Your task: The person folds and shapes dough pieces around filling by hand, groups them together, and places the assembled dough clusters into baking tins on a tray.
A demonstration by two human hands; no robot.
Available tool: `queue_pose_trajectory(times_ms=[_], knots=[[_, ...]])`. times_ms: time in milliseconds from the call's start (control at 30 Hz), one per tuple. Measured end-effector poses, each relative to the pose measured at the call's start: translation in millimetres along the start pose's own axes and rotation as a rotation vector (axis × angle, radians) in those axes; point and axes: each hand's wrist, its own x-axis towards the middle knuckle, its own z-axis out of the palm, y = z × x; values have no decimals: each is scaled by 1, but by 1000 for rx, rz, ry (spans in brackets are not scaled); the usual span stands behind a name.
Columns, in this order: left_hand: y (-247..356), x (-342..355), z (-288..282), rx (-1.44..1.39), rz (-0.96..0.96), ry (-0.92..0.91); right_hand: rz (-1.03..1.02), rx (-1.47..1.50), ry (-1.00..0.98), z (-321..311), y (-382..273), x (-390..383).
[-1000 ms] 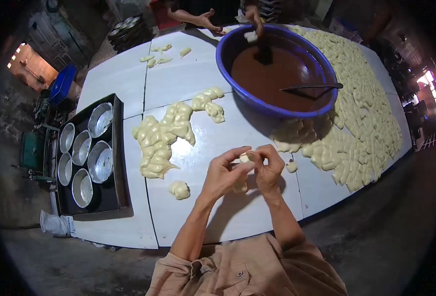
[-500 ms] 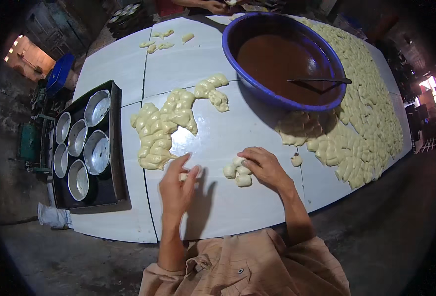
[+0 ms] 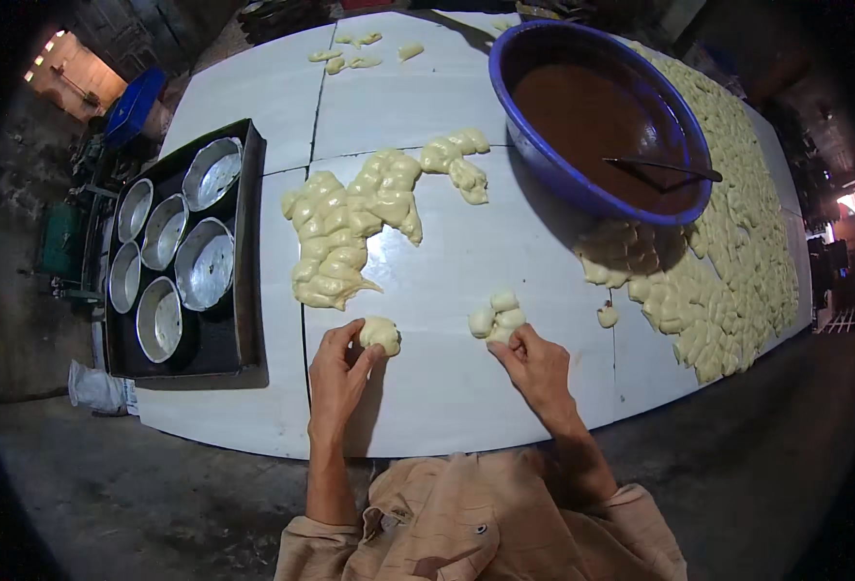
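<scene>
My left hand (image 3: pixel 339 373) grips a soft pale dough lump (image 3: pixel 379 335) on the white table (image 3: pixel 418 397), thumb and index finger on its left and lower side. My right hand (image 3: pixel 535 373) has curled fingers on the nearest of several small pale dough balls (image 3: pixel 494 318), bunched together. Above my hands lie irregular sheets of glossy dough pieces (image 3: pixel 350 213). A large blue tub (image 3: pixel 534 136) of brown mixture, with a dark utensil (image 3: pixel 660 168) across it, stands at the upper right.
A black tray (image 3: pixel 251 252) with several round metal pans (image 3: pixel 160 320) lies at the left. Many more dough pieces (image 3: pixel 737 271) cover the table's right side. Scattered pieces (image 3: pixel 335 66) lie at the back. A blue crate (image 3: pixel 132 108) and machinery stand beyond the left edge.
My hands have parted from the piece pinched between them: small balls now sit grouped by my right hand, and my left has taken hold of the lump. The co-worker's hands have left view.
</scene>
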Motion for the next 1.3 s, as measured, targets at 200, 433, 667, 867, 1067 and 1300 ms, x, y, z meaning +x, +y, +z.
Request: queue_pose_trajectory(times_ms=[200,433,667,867,1067,1300], knots=[[-1,0,-11,-269,-167,-104,61,197,99,-7,-42,-12],[7,4,-27,-225,-192,-212,-441,45,-66,67,-92,10],[-2,10,-32,-45,147,-228,-182,450,-260,73,-100,20],[15,8,-11,-614,-187,-427,68,946,-438,66,-82,16],[24,9,-7,-631,-157,-369,237,1131,-618,30,-71,23],[54,10,7,-683,57,-624,243,1248,-626,-5,-53,19]])
